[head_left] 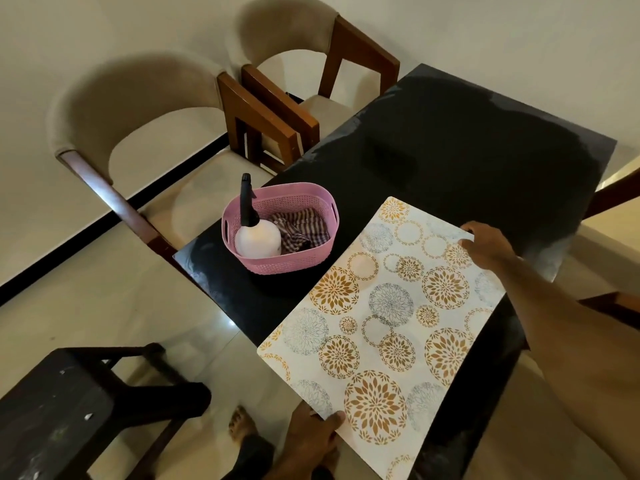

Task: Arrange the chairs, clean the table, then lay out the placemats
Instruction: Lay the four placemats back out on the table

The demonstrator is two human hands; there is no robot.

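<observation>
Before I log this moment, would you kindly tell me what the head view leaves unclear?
- Placemat: its near corner is cut off by the bottom edge.
- Left hand: fingers hidden under the mat; only the thumb shows.
- Cloth: partly hidden by the basket wall and spray bottle.
- Table: right side hidden by the right arm.

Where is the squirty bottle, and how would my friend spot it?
Start at the big black glossy table and look near its corner closest to the two beige padded chairs. A pink plastic woven-look basket sits there, and the white round spray bottle stands upright in its left end. Unlike the striped crumpled cloth beside it, it has a tall black nozzle sticking up.
</observation>
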